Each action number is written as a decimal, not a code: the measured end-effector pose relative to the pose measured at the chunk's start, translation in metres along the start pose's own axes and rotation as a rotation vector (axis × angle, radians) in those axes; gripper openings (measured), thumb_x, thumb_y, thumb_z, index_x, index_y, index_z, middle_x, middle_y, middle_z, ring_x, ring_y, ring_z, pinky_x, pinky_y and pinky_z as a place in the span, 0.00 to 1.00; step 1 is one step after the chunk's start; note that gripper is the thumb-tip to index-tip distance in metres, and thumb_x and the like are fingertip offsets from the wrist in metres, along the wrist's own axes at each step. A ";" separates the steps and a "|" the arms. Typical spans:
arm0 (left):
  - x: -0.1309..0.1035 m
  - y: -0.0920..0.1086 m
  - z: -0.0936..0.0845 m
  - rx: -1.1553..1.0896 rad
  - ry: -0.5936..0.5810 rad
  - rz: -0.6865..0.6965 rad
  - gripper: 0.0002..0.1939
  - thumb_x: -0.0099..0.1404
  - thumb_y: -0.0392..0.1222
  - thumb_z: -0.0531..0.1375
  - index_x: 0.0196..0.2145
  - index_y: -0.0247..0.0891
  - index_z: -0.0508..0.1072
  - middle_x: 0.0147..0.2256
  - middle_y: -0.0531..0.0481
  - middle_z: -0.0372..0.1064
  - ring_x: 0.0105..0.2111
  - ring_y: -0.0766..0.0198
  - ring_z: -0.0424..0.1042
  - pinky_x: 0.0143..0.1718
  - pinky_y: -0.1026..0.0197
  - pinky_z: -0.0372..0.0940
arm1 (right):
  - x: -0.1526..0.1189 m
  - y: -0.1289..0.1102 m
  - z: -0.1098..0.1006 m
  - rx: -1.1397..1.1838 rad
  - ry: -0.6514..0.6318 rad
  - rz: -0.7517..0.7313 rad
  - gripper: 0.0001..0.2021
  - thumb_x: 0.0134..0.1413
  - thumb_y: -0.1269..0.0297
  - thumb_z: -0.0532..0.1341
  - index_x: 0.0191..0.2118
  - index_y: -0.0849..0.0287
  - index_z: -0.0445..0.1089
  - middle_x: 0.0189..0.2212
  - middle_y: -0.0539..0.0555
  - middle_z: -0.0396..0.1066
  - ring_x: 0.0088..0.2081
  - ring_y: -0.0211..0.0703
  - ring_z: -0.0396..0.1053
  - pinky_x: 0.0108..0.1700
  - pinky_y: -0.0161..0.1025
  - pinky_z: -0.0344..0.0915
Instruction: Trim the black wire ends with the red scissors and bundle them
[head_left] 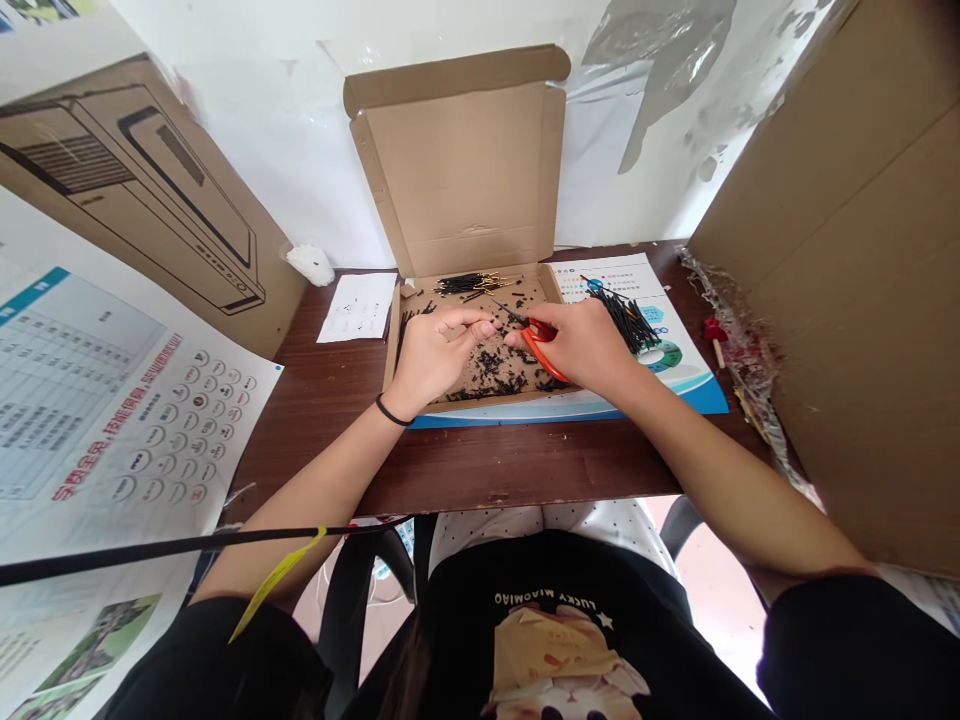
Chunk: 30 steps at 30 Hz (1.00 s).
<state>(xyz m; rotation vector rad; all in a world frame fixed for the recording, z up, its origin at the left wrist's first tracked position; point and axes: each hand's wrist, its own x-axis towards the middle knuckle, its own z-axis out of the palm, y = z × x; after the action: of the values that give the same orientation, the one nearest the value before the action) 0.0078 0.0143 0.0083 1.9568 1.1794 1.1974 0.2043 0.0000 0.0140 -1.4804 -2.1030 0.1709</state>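
My right hand [585,340] is closed on a pair of scissors with red-orange handles [541,352], whose dark blades point up and to the left. Close beside it, my left hand [442,350] pinches something small and dark at its fingertips, too small to make out. Both hands are over a shallow open cardboard box [480,185]. Small black clippings [495,372] litter its bottom. At the back of the box lies a bunch of black pieces with gold-coloured ends [472,284].
A pile of black sticks [626,318] lies on a printed sheet [637,275] right of the box. A small white paper [358,308] lies to the left. Large cardboard panels [847,250] stand at both sides. A dark cable [172,548] crosses the lower left.
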 end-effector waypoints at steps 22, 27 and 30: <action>0.001 -0.003 0.006 -0.445 -0.020 -0.232 0.19 0.53 0.56 0.70 0.33 0.37 0.79 0.33 0.46 0.80 0.33 0.65 0.77 0.42 0.59 0.72 | -0.001 -0.004 0.008 0.445 -0.070 0.145 0.26 0.50 0.37 0.62 0.21 0.58 0.65 0.18 0.49 0.64 0.23 0.37 0.60 0.27 0.37 0.53; -0.001 0.000 0.010 -0.590 -0.015 -0.336 0.19 0.52 0.53 0.71 0.33 0.36 0.78 0.34 0.46 0.79 0.34 0.66 0.77 0.41 0.61 0.72 | -0.001 -0.013 0.018 0.962 -0.137 0.251 0.23 0.37 0.43 0.72 0.32 0.57 0.71 0.26 0.49 0.71 0.26 0.36 0.64 0.29 0.37 0.62; -0.004 0.004 0.012 -0.636 -0.032 -0.338 0.18 0.52 0.51 0.71 0.33 0.36 0.77 0.34 0.46 0.79 0.33 0.66 0.77 0.38 0.61 0.73 | -0.002 -0.017 0.021 1.131 -0.166 0.314 0.23 0.34 0.47 0.74 0.33 0.57 0.71 0.27 0.48 0.71 0.24 0.34 0.63 0.26 0.35 0.62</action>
<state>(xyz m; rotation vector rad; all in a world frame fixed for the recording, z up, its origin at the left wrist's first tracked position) 0.0189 0.0093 0.0047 1.2455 0.9138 1.1676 0.1797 -0.0042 0.0028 -1.0374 -1.3723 1.3692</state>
